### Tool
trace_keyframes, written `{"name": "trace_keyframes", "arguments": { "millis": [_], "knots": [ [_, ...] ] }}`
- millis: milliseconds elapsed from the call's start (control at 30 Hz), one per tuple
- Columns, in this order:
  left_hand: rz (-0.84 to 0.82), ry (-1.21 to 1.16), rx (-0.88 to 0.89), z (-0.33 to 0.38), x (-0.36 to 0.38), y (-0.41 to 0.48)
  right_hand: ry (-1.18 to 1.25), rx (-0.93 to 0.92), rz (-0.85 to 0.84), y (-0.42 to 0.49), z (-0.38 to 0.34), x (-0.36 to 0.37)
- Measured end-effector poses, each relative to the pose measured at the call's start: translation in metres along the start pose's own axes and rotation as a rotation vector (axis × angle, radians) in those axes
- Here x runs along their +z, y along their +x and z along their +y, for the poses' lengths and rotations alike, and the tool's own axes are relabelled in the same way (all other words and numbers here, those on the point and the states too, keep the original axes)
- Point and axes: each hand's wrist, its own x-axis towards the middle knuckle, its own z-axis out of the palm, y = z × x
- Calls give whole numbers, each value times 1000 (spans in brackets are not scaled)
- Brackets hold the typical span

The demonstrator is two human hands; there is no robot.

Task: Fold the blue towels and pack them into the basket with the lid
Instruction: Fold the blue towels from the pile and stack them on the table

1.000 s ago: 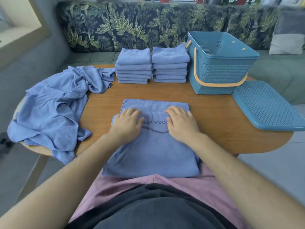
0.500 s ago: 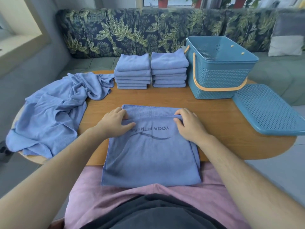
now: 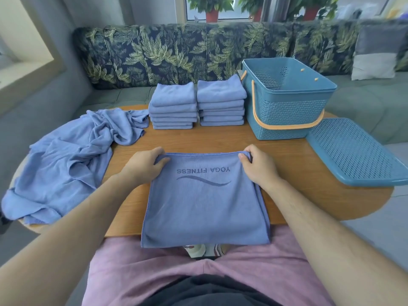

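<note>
Green leaf-print fabric covers the sofa (image 3: 176,51) that runs behind everything. In front of it stands the rounded wooden table (image 3: 287,164), and we sit at its near edge.

Over the table's left edge sprawls a crumpled heap of blue towels (image 3: 66,164), partly hanging off the side. At the middle of the near edge lies the blue towel (image 3: 203,208) we are working on. It is folded to a flat rectangle and bears the words YOGA FITNESS and a wave line, upside down to us. Its near end overhangs the table edge above our lap.

Towards the far right corner stands the blue basket (image 3: 287,115), upright, its top open and its orange handle (image 3: 287,127) lowered against the front wall. The perforated lid (image 3: 353,151) lies flat just beside it along the right edge.

At the far edge, left of the basket, two stacks of folded towels sit side by side: the left stack (image 3: 173,107) and the right stack (image 3: 220,102), which is just beside the basket.

Our left hand (image 3: 145,164) grips the flat towel's far left corner, and our right hand (image 3: 258,166) grips its far right corner, fingers curled round the cloth.
</note>
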Motion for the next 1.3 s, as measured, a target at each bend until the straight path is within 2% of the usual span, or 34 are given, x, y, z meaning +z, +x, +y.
{"name": "trace_keyframes", "arguments": {
  "millis": [167, 367, 500, 667, 900, 1067, 1300],
  "knots": [
    [131, -41, -71, 6, 22, 23, -101, 15, 96, 7, 0, 11],
    [215, -83, -59, -3, 43, 27, -201, -7, 61, 8, 0, 16],
    [254, -50, -91, 1, 48, 25, -172, -73, 112, 4, 3, 17],
    [147, 21, -90, 0, 41, 22, -73, -169, 137, 0, 5, 15],
    [22, -11, -134, -4, 21, 21, 99, -70, 7, 1, 1, 6],
    [81, -196, -176, 6, -16, 26, 96, 56, -110, 22, -12, -18],
    [203, -494, -225, 20, -93, 29, 238, 50, -32, 65, -63, -75]
  ]
}}
